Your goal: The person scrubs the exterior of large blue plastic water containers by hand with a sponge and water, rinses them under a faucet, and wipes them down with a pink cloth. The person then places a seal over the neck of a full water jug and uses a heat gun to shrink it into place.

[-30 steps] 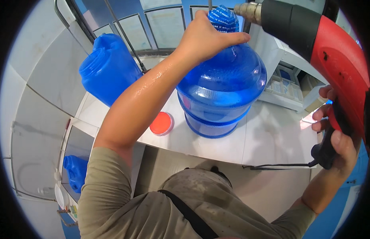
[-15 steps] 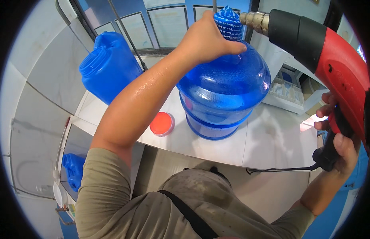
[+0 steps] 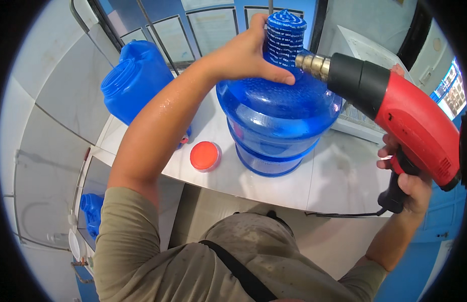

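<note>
We saw the big blue water bottle (image 3: 278, 121) standing upright on the white desk (image 3: 339, 176), approx mid-frame. Its neck wore a blue printed shrink sleeve (image 3: 284, 32), cap end up. Our left hand (image 3: 246, 53) was wrapped round the neck w/ fingers behind the sleeve and thumb lying along the bottle's shoulder, gripping it. Our right hand (image 3: 407, 173) was closed round the black grip of a red heat gun (image 3: 394, 108); the gun's brass nozzle (image 3: 311, 64) pointed left at the base of the sleeve, tip just beside it, touching or not we couldn't tell. A black cord (image 3: 339, 215) ran from the gun's grip along the desk edge.

On the desk, left of the bottle, lay an orange-red cap (image 3: 204, 155), near the bottle's base but apart from it. Further left a blue jerrycan w/ open threaded mouth (image 3: 135, 80) stood tilted, partly behind our left forearm. A white tray-like unit (image 3: 364, 118) sat behind the gun at the desk's far right. Lower left, below desk level, another blue container (image 3: 92, 211) showed
</note>
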Motion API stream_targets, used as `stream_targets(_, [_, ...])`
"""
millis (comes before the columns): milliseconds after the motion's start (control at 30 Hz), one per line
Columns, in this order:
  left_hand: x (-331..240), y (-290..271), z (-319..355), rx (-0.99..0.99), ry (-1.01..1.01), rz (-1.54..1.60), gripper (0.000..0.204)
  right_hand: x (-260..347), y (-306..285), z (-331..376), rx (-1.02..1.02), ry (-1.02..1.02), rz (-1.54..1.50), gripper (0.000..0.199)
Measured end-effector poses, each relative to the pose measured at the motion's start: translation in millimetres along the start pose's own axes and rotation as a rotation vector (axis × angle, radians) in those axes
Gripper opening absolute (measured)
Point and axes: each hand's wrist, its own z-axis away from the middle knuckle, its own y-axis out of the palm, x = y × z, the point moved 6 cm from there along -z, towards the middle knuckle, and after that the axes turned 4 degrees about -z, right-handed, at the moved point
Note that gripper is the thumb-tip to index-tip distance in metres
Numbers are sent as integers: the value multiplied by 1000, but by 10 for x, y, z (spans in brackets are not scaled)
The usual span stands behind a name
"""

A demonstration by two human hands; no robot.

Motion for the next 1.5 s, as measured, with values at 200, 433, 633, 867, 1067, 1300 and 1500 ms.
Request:
stream_targets(200, [59,-91,36,20,-397,400,106,-260,0,-54,-1,39,-48,84])
stream_targets(433, [-475,-125,-185,-340,-500,-206,119,-421,-249,5,-61,51,-70,83])
stream_targets(633, [-74,-126,-302,39,-288,408,115,-262,-252,4,-82,-34,-60,83])
stream_targets(867, [-209,-198,-482,350,-243,403,109,-55,-138,-278,-17,-91,-74,83])
stream_targets(1067, [-521,-51,-578,117,-533,-350,78,-388,-386,72,-46,-2,-10,86])
stream_targets(1300, [-370,-98,-567,360,261,12,68,-657,-196,81,62,-24,-179,83])
stream_targets(1500, [-71,-91,-550,-33,-447,292,59,-591,-254,66,-114,-6,-142,83])
